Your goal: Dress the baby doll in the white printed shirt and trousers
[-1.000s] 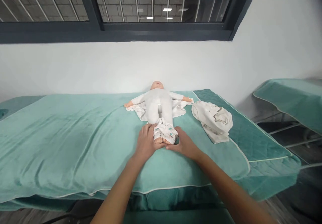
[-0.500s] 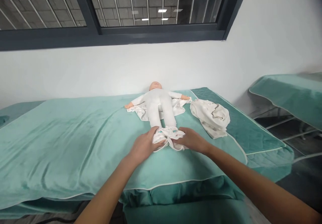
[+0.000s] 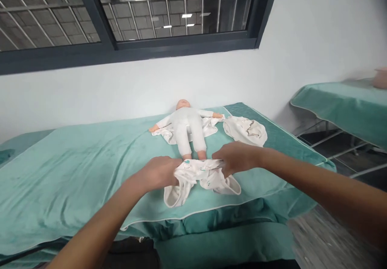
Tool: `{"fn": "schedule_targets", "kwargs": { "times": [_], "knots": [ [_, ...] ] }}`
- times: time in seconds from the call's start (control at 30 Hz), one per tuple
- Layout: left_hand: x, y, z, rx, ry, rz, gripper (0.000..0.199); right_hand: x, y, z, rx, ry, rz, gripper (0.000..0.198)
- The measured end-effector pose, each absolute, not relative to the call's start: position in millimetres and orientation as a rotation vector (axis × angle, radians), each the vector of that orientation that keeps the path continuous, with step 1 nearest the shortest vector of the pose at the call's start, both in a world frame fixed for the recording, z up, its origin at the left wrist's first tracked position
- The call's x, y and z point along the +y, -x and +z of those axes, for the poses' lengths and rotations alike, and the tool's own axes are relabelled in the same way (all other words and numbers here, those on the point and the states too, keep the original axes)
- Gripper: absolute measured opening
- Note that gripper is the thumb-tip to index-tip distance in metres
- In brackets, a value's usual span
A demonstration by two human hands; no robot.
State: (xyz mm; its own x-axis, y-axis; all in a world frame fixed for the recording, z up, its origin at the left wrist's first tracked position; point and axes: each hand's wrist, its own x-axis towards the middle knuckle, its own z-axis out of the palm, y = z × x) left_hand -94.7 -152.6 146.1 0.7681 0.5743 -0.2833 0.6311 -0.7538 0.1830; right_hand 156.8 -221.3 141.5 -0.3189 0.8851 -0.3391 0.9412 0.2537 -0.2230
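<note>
A baby doll (image 3: 190, 125) with a white cloth body lies on its back on the green bed cover, head toward the wall and arms spread. Just beyond its feet, small white printed baby pants (image 3: 198, 172) hang stretched between my hands, legs drooping toward me. My left hand (image 3: 161, 173) grips the waistband at its left end. At the other end, my right hand (image 3: 238, 157) is closed on the band; its fingertips are partly hidden by the cloth. Under the doll's back and arms lies a spread white printed garment (image 3: 169, 134).
A crumpled white cloth (image 3: 245, 130) lies right of the doll. The green bed cover (image 3: 90, 172) reaches the wall below a barred window (image 3: 169, 11). Another green-covered bed (image 3: 338, 104) with a metal frame stands at the right, a pinkish object (image 3: 380, 78) on it.
The pants have come away from the doll's feet toward me, and its feet now show. My hands have moved apart, stretching the waistband. The view has shifted slightly.
</note>
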Motion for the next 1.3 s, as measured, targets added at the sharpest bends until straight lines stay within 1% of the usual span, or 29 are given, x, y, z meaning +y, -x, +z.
{"fn": "schedule_targets", "kwargs": {
  "times": [0.03, 0.1, 0.2, 0.27, 0.37, 0.47, 0.6, 0.73, 0.8, 0.87, 1.0, 1.07, 1.1, 1.2, 1.3],
  "knots": [
    [-154, 94, 157, 0.916, -2.727, -0.403, 0.025, -222, -155, 153, 2.342, -1.701, -0.449, 0.03],
    [-157, 93, 181, 0.916, -2.749, -0.518, 0.034, -222, -152, 175, 2.316, -1.642, -0.317, 0.037],
    [-160, 92, 215, 1.004, -2.771, -0.537, 0.042, -223, -149, 208, 2.324, -1.661, -0.258, 0.042],
    [-162, 91, 233, 0.977, -2.755, -0.51, 0.04, -225, -147, 227, 2.357, -1.737, -0.254, 0.04],
    [-165, 88, 247, 1.064, -2.796, -0.296, 0.025, -231, -141, 244, 2.49, -1.893, -0.244, 0.04],
    [-170, 82, 251, 1.206, -2.831, 0.11, 0.023, -236, -133, 254, 2.718, -2.039, -0.243, 0.038],
    [-177, 77, 260, 0.999, -2.628, 0.432, 0.019, -241, -129, 271, 2.976, -2.116, -0.507, 0.027],
    [-179, 82, 272, 0.964, -2.424, 0.611, 0.021, -248, -137, 289, 3.019, -2.187, -0.754, 0.031],
    [-178, 87, 276, 0.996, -2.397, 0.634, 0.022, -252, -143, 293, 3.004, -2.192, -0.8, 0.034],
    [-178, 92, 279, 1.004, -2.405, 0.571, 0.023, -254, -151, 295, 2.984, -2.179, -0.805, 0.034],
    [-175, 104, 285, 0.94, -2.467, 0.234, 0.027, -257, -164, 291, 2.988, -2.133, -0.829, 0.033],
    [-173, 110, 288, 0.922, -2.502, 0.107, 0.029, -256, -171, 286, 2.946, -2.088, -0.765, 0.035],
    [-172, 112, 289, 0.927, -2.522, 0.101, 0.031, -256, -174, 284, 2.902, -2.083, -0.715, 0.038],
    [-171, 115, 289, 0.988, -2.593, 0.303, 0.038, -255, -182, 278, 2.795, -2.163, -0.623, 0.047],
    [-174, 110, 287, 1.057, -2.568, 0.623, 0.039, -255, -181, 277, 2.875, -2.301, -0.657, 0.052]
  ]
}}
